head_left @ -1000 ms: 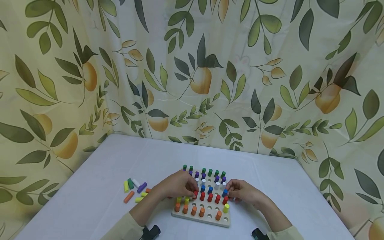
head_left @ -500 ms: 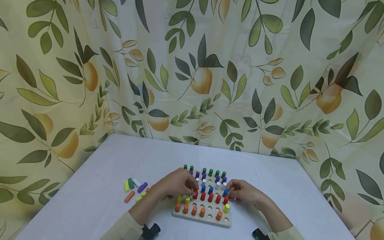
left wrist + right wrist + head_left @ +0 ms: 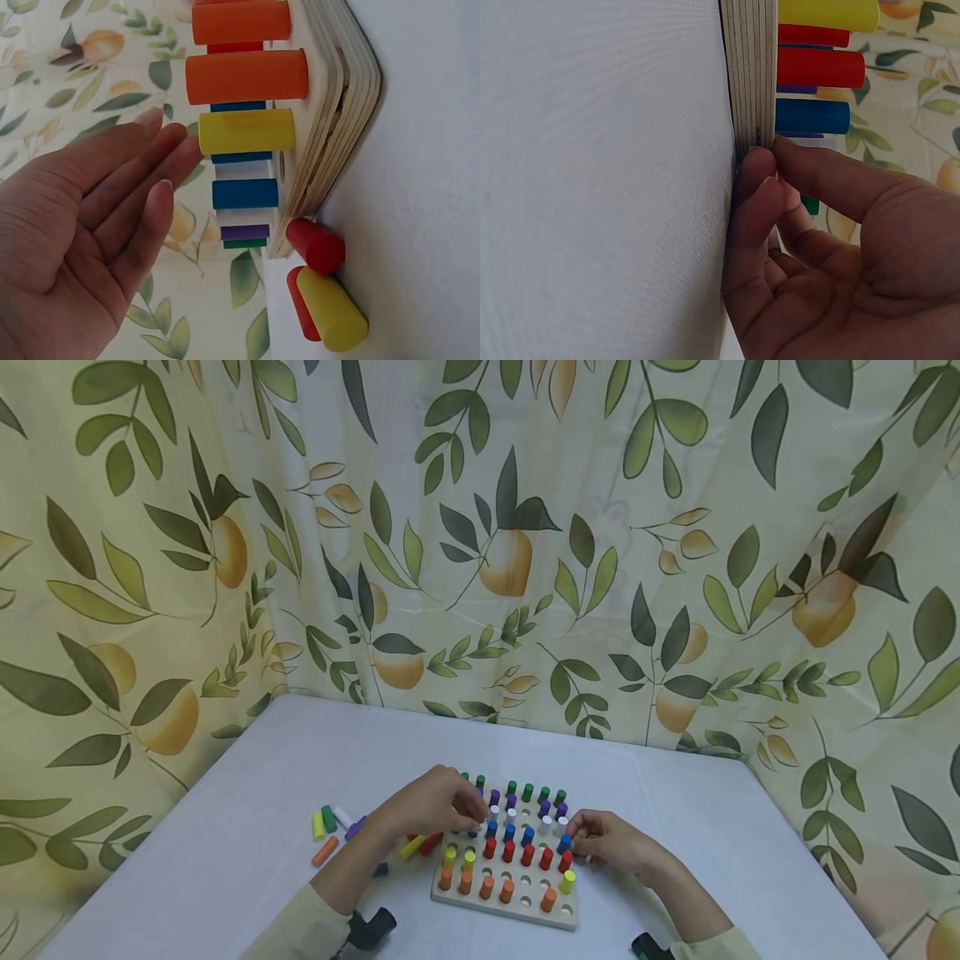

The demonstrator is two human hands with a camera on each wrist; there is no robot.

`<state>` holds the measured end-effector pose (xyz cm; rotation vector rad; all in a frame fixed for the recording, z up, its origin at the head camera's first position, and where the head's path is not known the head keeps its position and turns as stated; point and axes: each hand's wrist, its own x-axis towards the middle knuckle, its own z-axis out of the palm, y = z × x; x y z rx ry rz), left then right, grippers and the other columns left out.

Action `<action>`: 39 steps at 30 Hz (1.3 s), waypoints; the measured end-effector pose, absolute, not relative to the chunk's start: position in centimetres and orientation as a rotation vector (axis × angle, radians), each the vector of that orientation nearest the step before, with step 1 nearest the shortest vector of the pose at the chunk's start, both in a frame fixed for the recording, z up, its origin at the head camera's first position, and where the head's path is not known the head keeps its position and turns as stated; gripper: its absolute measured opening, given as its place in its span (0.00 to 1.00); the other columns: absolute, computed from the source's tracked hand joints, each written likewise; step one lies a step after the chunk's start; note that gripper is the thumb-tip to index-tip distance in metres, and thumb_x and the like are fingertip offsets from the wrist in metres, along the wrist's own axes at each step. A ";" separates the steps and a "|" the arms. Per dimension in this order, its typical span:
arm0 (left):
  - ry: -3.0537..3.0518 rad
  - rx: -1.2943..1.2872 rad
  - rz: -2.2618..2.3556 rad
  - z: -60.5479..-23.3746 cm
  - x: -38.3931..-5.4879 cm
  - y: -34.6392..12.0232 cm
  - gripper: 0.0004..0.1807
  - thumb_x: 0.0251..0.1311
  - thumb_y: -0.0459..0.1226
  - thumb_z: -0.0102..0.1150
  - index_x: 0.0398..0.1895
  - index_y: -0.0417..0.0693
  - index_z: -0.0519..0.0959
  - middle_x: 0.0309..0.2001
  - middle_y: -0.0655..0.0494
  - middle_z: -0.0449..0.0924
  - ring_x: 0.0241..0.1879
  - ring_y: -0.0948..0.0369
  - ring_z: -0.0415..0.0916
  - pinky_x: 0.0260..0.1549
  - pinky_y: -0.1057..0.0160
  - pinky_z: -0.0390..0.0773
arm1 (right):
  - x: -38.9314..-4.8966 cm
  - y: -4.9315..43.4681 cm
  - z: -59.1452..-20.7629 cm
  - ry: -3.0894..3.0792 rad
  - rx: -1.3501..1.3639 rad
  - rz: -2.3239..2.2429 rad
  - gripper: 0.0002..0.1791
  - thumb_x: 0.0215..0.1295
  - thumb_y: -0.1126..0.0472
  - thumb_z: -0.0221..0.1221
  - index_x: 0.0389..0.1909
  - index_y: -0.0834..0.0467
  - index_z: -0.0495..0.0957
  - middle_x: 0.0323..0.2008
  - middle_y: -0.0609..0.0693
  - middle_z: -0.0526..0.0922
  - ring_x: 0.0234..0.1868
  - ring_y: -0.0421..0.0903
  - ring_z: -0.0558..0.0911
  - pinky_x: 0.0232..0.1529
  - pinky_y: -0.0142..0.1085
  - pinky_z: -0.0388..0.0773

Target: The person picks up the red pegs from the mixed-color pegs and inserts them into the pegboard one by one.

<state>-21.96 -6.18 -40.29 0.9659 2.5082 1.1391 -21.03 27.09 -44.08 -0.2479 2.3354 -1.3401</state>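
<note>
A wooden pegboard (image 3: pixel 525 912) holds rows of upright pegs: green, purple, white, blue, red, yellow and orange. Over its left side hovers my left hand (image 3: pixel 435 806), near the leftmost blue pegs (image 3: pixel 492 832). In the left wrist view that hand (image 3: pixel 90 217) has loosely bent fingers and nothing between them, apart from a yellow peg (image 3: pixel 247 132). The leftmost visible red peg (image 3: pixel 491 848) stands in the board. My right hand (image 3: pixel 611 839) grips the right edge; in the right wrist view its thumb and fingers pinch the board's layered side (image 3: pixel 751 75) beside a blue peg (image 3: pixel 814 117).
Loose pegs lie on the white table (image 3: pixel 637 760) left of the board, including an orange peg (image 3: pixel 325 851) and a green peg (image 3: pixel 328 818). A yellow peg (image 3: pixel 412 847) and red pegs (image 3: pixel 316 246) lie close by the board. A patterned curtain (image 3: pixel 480 527) hangs behind.
My left hand has let go of the red peg, which stays in the board, and has drawn up and slightly left. The right hand keeps its place at the board's edge.
</note>
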 end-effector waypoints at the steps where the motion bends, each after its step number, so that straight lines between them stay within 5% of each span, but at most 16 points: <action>1: 2.509 0.964 1.139 -40.3 -22.0 -6.2 0.07 0.61 0.28 0.71 0.40 0.45 0.90 0.35 0.59 0.88 0.34 0.70 0.82 0.39 0.71 0.81 | -21.0 27.1 -44.1 2.335 -0.244 -1.340 0.06 0.71 0.69 0.61 0.46 0.63 0.76 0.33 0.52 0.77 0.34 0.49 0.76 0.33 0.37 0.75; 39: 2.566 0.921 1.166 -40.0 -24.6 -11.7 0.07 0.61 0.28 0.72 0.41 0.42 0.88 0.35 0.63 0.86 0.35 0.64 0.84 0.39 0.64 0.84 | -21.3 27.2 -44.4 2.334 -0.241 -1.341 0.06 0.71 0.70 0.60 0.46 0.63 0.76 0.33 0.52 0.77 0.34 0.49 0.76 0.33 0.38 0.75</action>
